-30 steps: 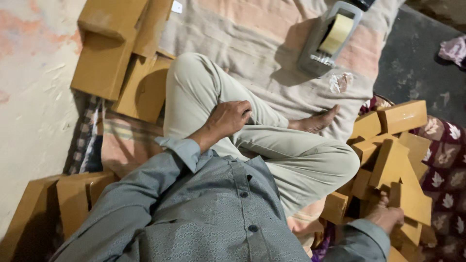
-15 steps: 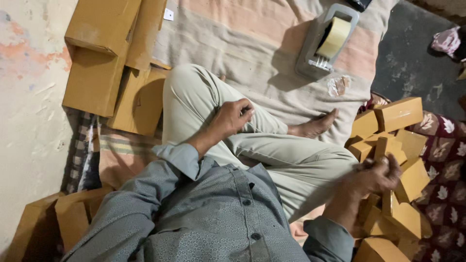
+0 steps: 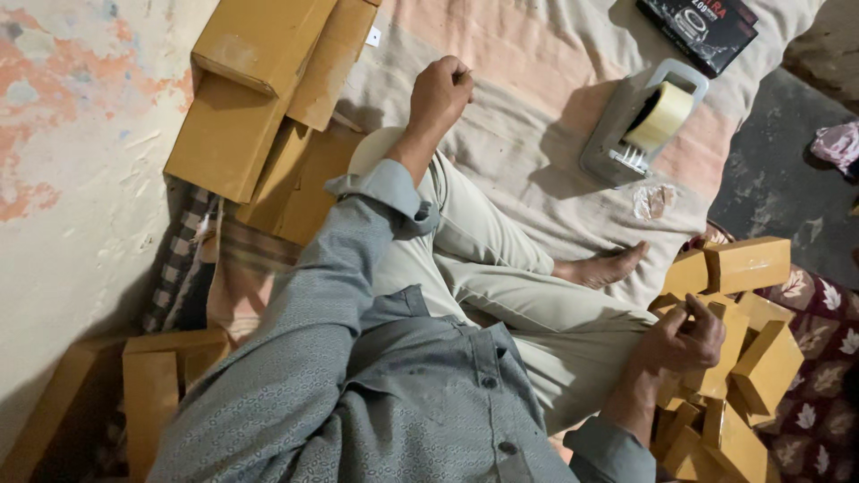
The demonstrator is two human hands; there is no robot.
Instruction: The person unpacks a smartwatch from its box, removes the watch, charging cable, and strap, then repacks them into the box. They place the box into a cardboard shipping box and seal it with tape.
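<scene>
I sit cross-legged on a beige and peach blanket (image 3: 537, 63). My left hand (image 3: 440, 89) is stretched out past my knee, its fingers curled into a fist with nothing visible in it. It hovers over the blanket next to a stack of long brown cartons (image 3: 250, 98). My right hand (image 3: 684, 340) is down at my right side, fingers wrapped around a small brown cardboard box (image 3: 720, 362). That box lies in a heap of several similar small boxes (image 3: 747, 264).
A grey tape dispenser (image 3: 640, 125) with a yellowish roll lies on the blanket ahead, with a black packet (image 3: 698, 27) beyond it. More brown cartons (image 3: 148, 385) stand at the lower left against a flaking wall (image 3: 72, 134). My bare foot (image 3: 604, 264) rests near the box heap.
My left hand has lifted off my knee and reached forward over the blanket, closing into a fist. My right hand has come onto the box heap and closed on one small box.
</scene>
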